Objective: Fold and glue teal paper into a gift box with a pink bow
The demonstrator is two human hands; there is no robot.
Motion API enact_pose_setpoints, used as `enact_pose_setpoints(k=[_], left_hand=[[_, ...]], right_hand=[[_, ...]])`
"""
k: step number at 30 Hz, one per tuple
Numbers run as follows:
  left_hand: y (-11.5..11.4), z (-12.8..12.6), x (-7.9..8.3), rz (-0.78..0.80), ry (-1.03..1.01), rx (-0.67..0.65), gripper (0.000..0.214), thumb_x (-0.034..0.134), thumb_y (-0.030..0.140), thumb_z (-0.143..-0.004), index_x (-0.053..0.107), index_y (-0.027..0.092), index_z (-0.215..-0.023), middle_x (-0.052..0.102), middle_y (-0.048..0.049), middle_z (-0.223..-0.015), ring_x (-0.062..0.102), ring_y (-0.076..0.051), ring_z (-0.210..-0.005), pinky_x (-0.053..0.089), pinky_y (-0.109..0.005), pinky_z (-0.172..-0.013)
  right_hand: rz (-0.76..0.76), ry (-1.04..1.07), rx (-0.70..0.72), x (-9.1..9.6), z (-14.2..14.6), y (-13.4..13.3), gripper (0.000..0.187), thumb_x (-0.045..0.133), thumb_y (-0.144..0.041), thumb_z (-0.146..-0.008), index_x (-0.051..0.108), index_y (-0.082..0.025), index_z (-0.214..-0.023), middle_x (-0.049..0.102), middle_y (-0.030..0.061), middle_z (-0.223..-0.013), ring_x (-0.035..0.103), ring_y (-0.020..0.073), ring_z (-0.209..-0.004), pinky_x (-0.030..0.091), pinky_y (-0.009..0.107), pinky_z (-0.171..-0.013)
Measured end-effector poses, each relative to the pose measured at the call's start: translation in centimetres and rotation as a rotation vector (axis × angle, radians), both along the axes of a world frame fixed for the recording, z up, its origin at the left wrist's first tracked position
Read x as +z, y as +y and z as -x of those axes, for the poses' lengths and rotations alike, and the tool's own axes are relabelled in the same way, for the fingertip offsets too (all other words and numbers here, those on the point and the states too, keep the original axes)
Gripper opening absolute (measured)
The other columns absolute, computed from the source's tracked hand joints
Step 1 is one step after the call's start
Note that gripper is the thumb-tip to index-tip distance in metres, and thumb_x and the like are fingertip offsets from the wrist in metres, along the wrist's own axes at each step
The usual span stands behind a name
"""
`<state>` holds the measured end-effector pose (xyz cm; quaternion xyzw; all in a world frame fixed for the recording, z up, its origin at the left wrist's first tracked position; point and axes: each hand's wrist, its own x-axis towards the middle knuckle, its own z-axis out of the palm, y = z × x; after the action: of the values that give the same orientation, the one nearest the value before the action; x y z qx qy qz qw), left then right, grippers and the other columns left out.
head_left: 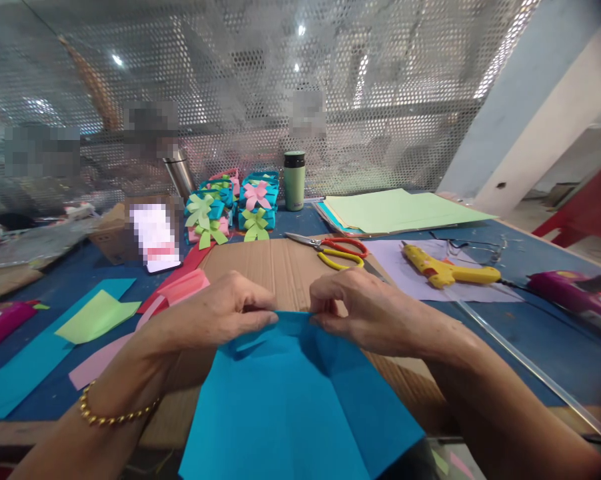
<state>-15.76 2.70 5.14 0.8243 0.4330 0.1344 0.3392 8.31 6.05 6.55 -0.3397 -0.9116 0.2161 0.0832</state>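
Observation:
A creased sheet of blue paper (290,400) hangs toward me over the front edge of the table. My left hand (225,307) pinches its far edge between thumb and fingers, left of the middle. On the same edge, a short way to the right, my right hand (358,307) pinches too. The stretch of edge between the hands looks folded or bent. Under and beyond the hands lies a piece of corrugated cardboard (260,260). Scissors (330,250) with red and yellow handles rest at its far right corner.
A yellow glue gun (445,267) lies on lilac paper (390,257), with a clear glue stick (520,353) nearby. Paper boxes with bows (230,207), a green tumbler (294,181) and stacked coloured sheets (405,210) stand behind. Left are a phone (155,237) and paper strips (55,347).

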Motion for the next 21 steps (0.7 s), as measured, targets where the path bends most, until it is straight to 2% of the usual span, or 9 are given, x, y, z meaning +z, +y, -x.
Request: enact_pose_setpoints(k=[2,5,7,10,12,14,17,21], left_hand=[[0.0,0.0,0.0,-0.009,0.007,0.012,0.037,0.052,0.031,-0.093,0.042,0.017,-0.061,0.032,0.0059,-0.058,0.03,-0.006,-0.053,0.021,-0.02,-0.046],[0.0,0.1,-0.1,-0.016,0.017,0.035,0.036,0.052,0.03,-0.092,0.042,0.017,-0.06,0.032,0.006,-0.058,0.031,-0.006,-0.053,0.021,-0.02,-0.046],[0.0,0.0,-0.2,-0.026,0.014,0.04,0.036,0.052,0.031,-0.091,0.043,0.016,-0.059,0.032,0.0061,-0.057,0.031,-0.006,-0.052,0.021,-0.02,-0.046],[0.1,-0.2,-0.4,-0.034,0.014,0.018,0.034,0.052,0.029,-0.091,0.047,0.016,-0.06,0.035,0.0059,-0.057,0.033,-0.006,-0.053,0.023,-0.02,-0.047],[0.1,-0.3,-0.6,-0.049,0.026,-0.013,0.033,0.052,0.027,-0.091,0.049,0.015,-0.061,0.036,0.0058,-0.057,0.035,-0.006,-0.053,0.024,-0.02,-0.048],[0.2,-0.5,-0.7,-0.062,0.035,-0.039,0.033,0.053,0.026,-0.091,0.047,0.015,-0.06,0.034,0.0059,-0.057,0.034,-0.006,-0.053,0.023,-0.021,-0.048],[0.2,-0.6,-0.7,-0.054,0.031,-0.054,0.034,0.054,0.026,-0.09,0.045,0.016,-0.059,0.032,0.0062,-0.057,0.033,-0.006,-0.053,0.021,-0.022,-0.048],[0.2,-0.7,-1.0,-0.024,0.01,-0.057,0.035,0.053,0.027,-0.092,0.044,0.016,-0.06,0.032,0.0062,-0.057,0.031,-0.006,-0.053,0.021,-0.022,-0.048]], right_hand=[[-0.016,0.012,-0.002,-0.1,-0.2,0.3,0.015,0.059,-0.022,-0.087,0.064,-0.018,-0.073,0.066,0.001,-0.073,0.054,0.0129,-0.066,0.033,0.025,-0.059],[-0.05,0.101,-0.019,-0.3,-0.4,0.7,0.039,0.043,-0.038,-0.101,0.069,-0.017,-0.079,0.068,0.0035,-0.074,0.057,0.0134,-0.067,0.034,0.025,-0.061],[-0.096,0.142,-0.044,-0.4,-0.3,0.8,0.045,0.041,-0.043,-0.102,0.071,-0.017,-0.082,0.068,0.0041,-0.074,0.057,0.0134,-0.067,0.034,0.026,-0.062],[-0.104,0.092,0.006,-0.7,0.1,0.5,0.038,0.055,-0.049,-0.096,0.072,-0.018,-0.084,0.067,0.0024,-0.074,0.055,0.0127,-0.065,0.032,0.026,-0.06],[-0.103,0.034,0.068,-1.0,0.3,0.4,0.03,0.065,-0.045,-0.091,0.072,-0.018,-0.081,0.067,0.0013,-0.074,0.054,0.0122,-0.066,0.031,0.026,-0.059],[-0.15,-0.006,0.104,-1.3,0.4,0.3,0.021,0.069,-0.033,-0.088,0.069,-0.017,-0.073,0.065,0.0004,-0.071,0.053,0.0116,-0.066,0.031,0.026,-0.06],[-0.229,-0.007,0.159,-1.5,0.2,0.2,0.017,0.066,-0.017,-0.086,0.064,-0.016,-0.069,0.062,0.0002,-0.071,0.053,0.0114,-0.068,0.031,0.026,-0.063],[-0.247,-0.038,0.218,-1.3,-0.1,0.1,0.015,0.061,-0.012,-0.087,0.062,-0.016,-0.072,0.063,0.0016,-0.076,0.054,0.0126,-0.072,0.033,0.026,-0.065]])
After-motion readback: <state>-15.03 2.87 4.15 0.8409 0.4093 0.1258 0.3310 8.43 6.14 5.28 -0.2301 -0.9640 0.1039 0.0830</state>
